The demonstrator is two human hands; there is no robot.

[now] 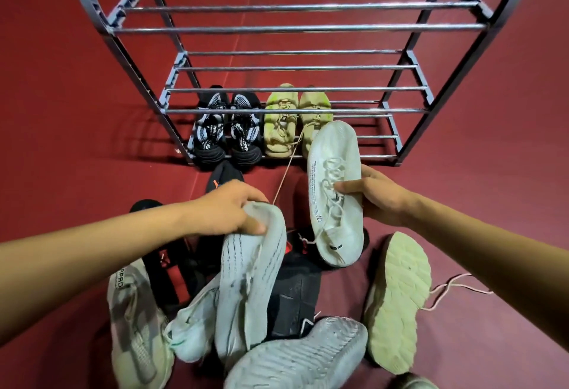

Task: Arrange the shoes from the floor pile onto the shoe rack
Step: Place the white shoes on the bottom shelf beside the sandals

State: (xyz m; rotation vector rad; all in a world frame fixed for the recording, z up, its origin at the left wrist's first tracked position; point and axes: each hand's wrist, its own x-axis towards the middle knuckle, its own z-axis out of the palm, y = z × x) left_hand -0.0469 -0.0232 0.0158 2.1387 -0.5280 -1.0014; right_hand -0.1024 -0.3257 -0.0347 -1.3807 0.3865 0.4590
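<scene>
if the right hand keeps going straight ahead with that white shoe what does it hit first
Probably the tan shoe on the rack's bottom shelf: the white shoe in the right hand already overlaps it toe-first, though depth is unclear.

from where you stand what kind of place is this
Probably a home entryway or shoe corner: a grey metal-bar shoe rack stands on a dark red floor, two sneaker pairs fill its bottom shelf, and loose shoes lie piled in front.
</scene>
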